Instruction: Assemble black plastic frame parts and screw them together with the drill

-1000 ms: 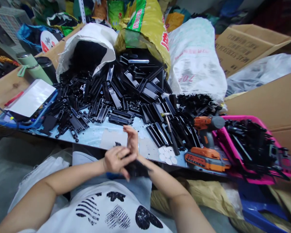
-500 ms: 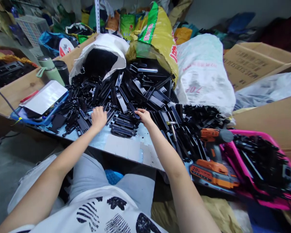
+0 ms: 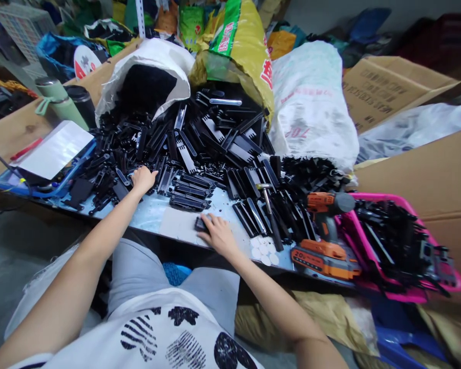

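My left hand (image 3: 144, 179) is at the near edge of a big pile of black parts (image 3: 138, 138); its fingers are bent, and whatever they touch is hidden. Lower and to the right, my right hand (image 3: 216, 231) has its fingers closed on a short black part (image 3: 201, 224) at the light cardboard sheet (image 3: 176, 223) by the table's front edge. Between the hands lies a stack of long black parts (image 3: 190, 192). Long black strips lie side by side to the right of it.
A hammer (image 3: 270, 207), white round discs (image 3: 264, 249) and an orange cordless drill (image 3: 325, 256) lie to the right, beside a pink basket (image 3: 426, 225) of black parts. Sacks (image 3: 311, 97) stand behind. A blue tray (image 3: 49, 192) and green bottle (image 3: 63, 102) are left.
My right hand has come down and toward me from the pile to the cardboard, now with a black part. My left hand has shifted slightly left. The view has turned a little.
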The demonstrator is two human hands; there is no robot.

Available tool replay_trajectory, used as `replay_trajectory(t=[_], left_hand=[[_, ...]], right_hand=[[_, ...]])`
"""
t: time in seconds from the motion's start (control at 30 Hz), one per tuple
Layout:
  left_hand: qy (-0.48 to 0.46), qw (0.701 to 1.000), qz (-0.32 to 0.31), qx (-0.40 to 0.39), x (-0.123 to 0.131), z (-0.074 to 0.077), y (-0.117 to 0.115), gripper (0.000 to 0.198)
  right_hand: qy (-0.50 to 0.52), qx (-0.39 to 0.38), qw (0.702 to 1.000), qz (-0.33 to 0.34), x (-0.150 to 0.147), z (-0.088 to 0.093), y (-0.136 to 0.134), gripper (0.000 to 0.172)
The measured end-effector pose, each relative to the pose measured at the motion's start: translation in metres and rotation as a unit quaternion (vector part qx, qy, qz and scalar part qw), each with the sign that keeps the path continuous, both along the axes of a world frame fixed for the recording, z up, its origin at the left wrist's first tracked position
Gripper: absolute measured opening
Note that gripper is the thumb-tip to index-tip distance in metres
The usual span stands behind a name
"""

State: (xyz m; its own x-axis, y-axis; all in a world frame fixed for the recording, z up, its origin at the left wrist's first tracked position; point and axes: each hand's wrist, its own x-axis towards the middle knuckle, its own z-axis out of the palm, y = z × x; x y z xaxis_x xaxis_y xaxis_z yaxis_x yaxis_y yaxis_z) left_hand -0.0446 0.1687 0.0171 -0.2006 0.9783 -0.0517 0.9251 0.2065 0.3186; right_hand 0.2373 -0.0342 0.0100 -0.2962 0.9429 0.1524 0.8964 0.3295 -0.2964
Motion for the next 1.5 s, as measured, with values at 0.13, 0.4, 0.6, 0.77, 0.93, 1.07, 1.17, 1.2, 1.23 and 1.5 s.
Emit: replay_trajectory(t=[0.13,0.4,0.6,0.77,0.93,1.07,1.17,1.2,1.23,1.5], left_hand=[[-0.058,0.998,0.013,0.011,0.002,0.004,-0.001,0.046],[-0.149,0.968,-0.119,0.166,0.021,0.039,-0.083,0.036],[-0.32,0.893,-0.305,0.087,0.068,0.044,-0.145,0.039],[-0.314,0.886,-0.311,0.141,0.076,0.036,-0.166,0.038],[-0.28,0.892,-0.291,0.203,0.088,0.041,-0.18,0.038],[-0.325,0.874,-0.223,0.285,0.107,0.043,-0.189,0.038],[-0.341,0.859,-0.235,0.301,0.108,0.045,-0.185,0.037],[-0.342,0.855,-0.256,0.294,0.105,0.045,-0.181,0.037],[-0.342,0.851,-0.284,0.281,0.101,0.045,-0.177,0.036],[-0.446,0.877,-0.155,0.09,0.097,-0.001,-0.186,0.042]], right_hand=[[-0.045,-0.02,0.998,0.046,-0.005,-0.007,-0.016,0.044],[0.405,-0.116,0.903,-0.082,-0.013,0.003,0.012,0.048],[0.642,-0.2,0.732,-0.106,-0.047,0.016,0.031,0.059],[0.587,-0.175,0.79,-0.023,-0.033,0.029,0.026,0.054],[0.454,-0.065,0.889,0.018,-0.019,0.036,0.019,0.051],[0.458,-0.014,0.889,0.001,-0.032,0.032,0.012,0.052],[0.454,0.009,0.891,-0.022,-0.041,0.027,0.006,0.052],[0.449,0.017,0.893,-0.032,-0.043,0.026,0.003,0.052],[0.444,0.026,0.895,-0.042,-0.045,0.025,0.0,0.053],[0.32,-0.012,0.947,-0.001,-0.016,0.016,0.02,0.048]])
